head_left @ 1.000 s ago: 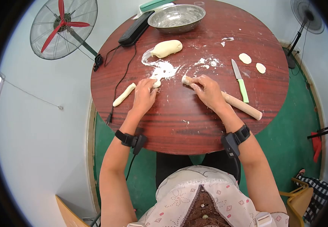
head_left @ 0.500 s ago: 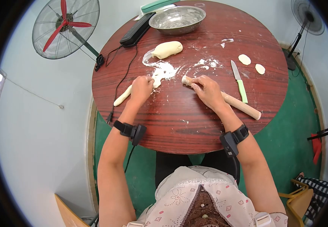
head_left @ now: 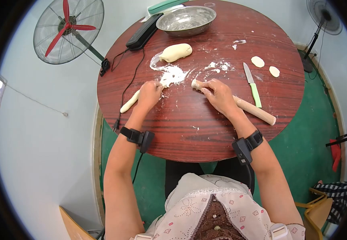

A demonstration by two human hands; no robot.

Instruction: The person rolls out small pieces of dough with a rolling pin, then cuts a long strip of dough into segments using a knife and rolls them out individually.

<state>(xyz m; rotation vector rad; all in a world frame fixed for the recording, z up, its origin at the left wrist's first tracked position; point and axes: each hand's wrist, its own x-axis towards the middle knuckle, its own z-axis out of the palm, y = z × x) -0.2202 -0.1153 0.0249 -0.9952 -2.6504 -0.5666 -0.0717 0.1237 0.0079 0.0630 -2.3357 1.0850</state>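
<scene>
Rolling pin point(head_left: 257, 110) under our right hand point(head_left: 220, 94), dough strip point(head_left: 130, 103) by our left hand point(head_left: 150, 93)

We have the rolling pin lying on the table point(head_left: 189, 138), right of its middle. Its long axis slants from a floured end, pointing away and toward our left side, down to a bare end near our right forearm. The right hand is clamped on it close to the floured end, so most of its length runs out behind the grip. That end faces the left hand across a gap, and the right hand is plainly the nearer.

Our left fingers are bunched together at the strip's upper end; we cannot tell whether they pinch dough. The strip slants back toward our left, its upper end hidden by the hand.

Just past the left fingertips we see spilled flour point(head_left: 174, 75), with a thick dough roll point(head_left: 177, 52) beyond. A green-handled knife point(head_left: 255, 95) lies right of the pin, two flat dough discs point(head_left: 257, 61) beside its blade. Farthest off stands a metal bowl point(head_left: 185, 31).
</scene>
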